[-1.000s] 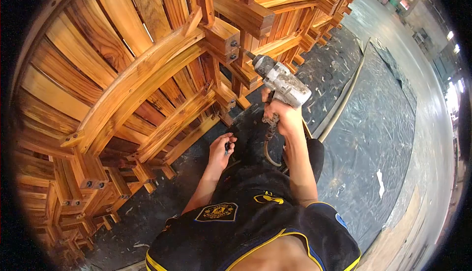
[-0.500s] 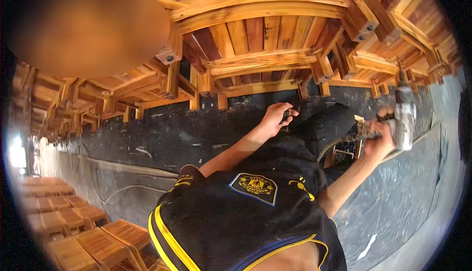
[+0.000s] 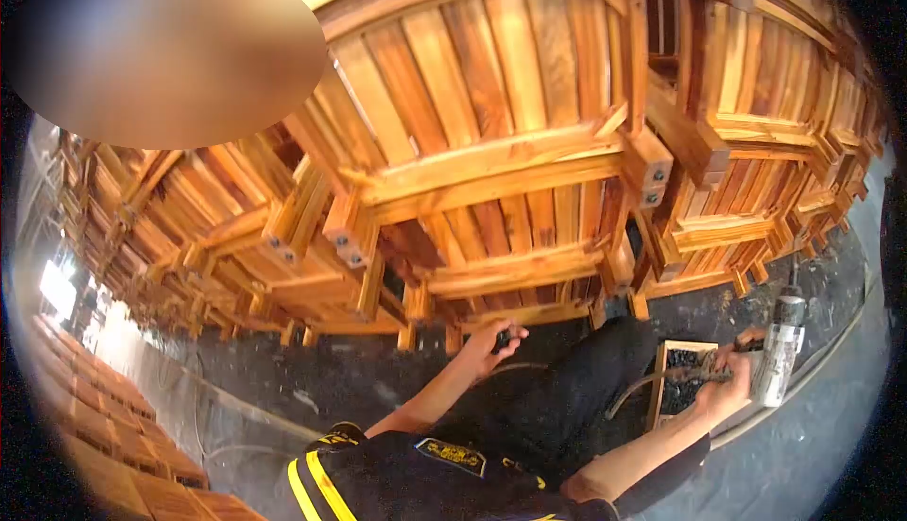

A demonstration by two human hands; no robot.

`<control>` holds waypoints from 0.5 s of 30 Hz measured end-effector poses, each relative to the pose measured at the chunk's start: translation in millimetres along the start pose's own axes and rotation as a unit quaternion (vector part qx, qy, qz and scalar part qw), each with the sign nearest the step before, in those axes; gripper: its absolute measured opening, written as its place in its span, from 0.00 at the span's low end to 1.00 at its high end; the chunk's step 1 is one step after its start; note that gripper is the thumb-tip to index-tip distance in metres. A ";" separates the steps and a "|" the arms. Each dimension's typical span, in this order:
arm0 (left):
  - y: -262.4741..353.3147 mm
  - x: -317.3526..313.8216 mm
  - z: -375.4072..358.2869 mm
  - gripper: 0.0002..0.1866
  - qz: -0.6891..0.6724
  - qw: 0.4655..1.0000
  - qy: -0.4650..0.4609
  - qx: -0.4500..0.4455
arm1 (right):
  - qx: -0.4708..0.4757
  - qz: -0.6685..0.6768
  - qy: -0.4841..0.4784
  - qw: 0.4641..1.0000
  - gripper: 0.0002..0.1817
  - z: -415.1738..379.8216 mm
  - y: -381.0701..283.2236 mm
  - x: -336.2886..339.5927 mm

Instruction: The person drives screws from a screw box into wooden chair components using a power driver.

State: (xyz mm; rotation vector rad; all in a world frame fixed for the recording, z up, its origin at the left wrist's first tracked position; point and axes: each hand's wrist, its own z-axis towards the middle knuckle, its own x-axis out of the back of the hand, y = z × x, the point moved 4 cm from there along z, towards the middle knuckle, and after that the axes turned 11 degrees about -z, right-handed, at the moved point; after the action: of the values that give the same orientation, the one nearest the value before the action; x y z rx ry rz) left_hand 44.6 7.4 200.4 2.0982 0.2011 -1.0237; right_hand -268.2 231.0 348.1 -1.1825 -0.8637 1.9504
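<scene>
My left hand (image 3: 493,346) is half curled around small dark pieces, too small to name for certain. It is near the lower rails of a slatted wooden furniture frame (image 3: 510,162). My right hand (image 3: 726,387) grips a silver air impact wrench (image 3: 782,351), its nose pointing away from me toward the frames. A brown hose (image 3: 652,384) runs to the handle. Beside my right hand, partly covered by it, a shallow wooden box (image 3: 690,344) on the floor holds many small dark pieces.
Stacked wooden frames (image 3: 737,228) with jutting legs and bolt ends line the far side. More wooden pieces (image 3: 123,445) stand at the lower left. Hoses (image 3: 250,408) lie across the dark floor (image 3: 378,389). A blurred oval hides the upper left.
The view has tilted upward, so the frames fill more of it and both hands appear lower. My right hand still holds the air impact wrench; the wooden box shows more fully.
</scene>
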 end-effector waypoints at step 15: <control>-84.0 -65.1 127.0 0.10 0.129 0.938 -0.190 0.262 | -0.132 0.025 0.106 0.985 0.29 -81.6 94.5 81.0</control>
State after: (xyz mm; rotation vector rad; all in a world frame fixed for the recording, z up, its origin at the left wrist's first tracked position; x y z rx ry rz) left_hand -112.4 -12.7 151.6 2.2428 -0.5863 -1.3977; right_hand -242.2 261.3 204.7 -1.5485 -1.0078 1.7468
